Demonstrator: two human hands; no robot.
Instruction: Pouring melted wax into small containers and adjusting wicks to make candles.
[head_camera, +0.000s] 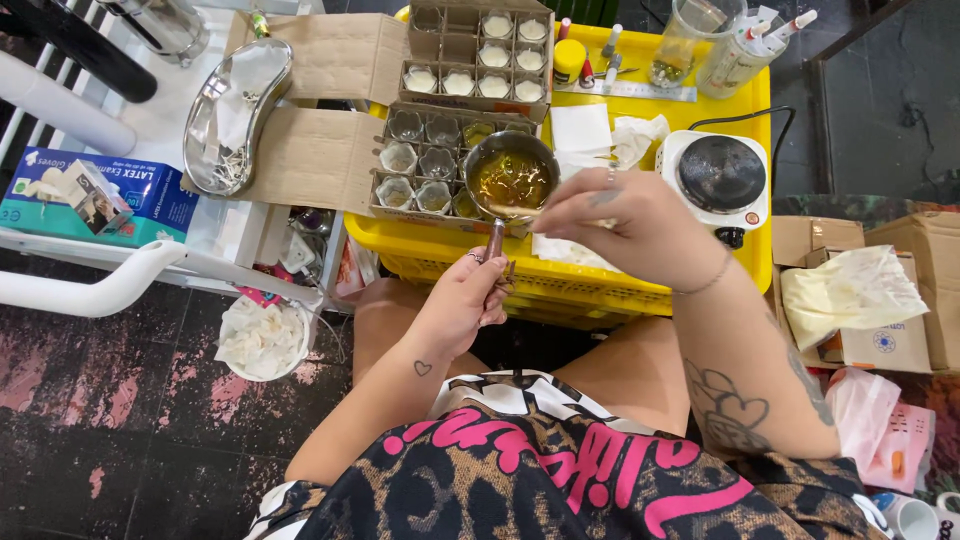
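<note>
**Currently: small pan held over the glass tray**

The left hand (462, 300) wraps its fingers closed around the handle of a small metal pan (511, 175); the handle is mostly hidden inside the fist. The pan holds amber liquid and hangs above a cardboard tray of small glass cups (420, 165), on a yellow crate (590, 285). The right hand (630, 225) pinches a thin stick (520, 210) at the pan's near rim; its fingertips are pressed together, and the stick's far end is hard to make out. A white hotplate (718, 178) stands just right.
</note>
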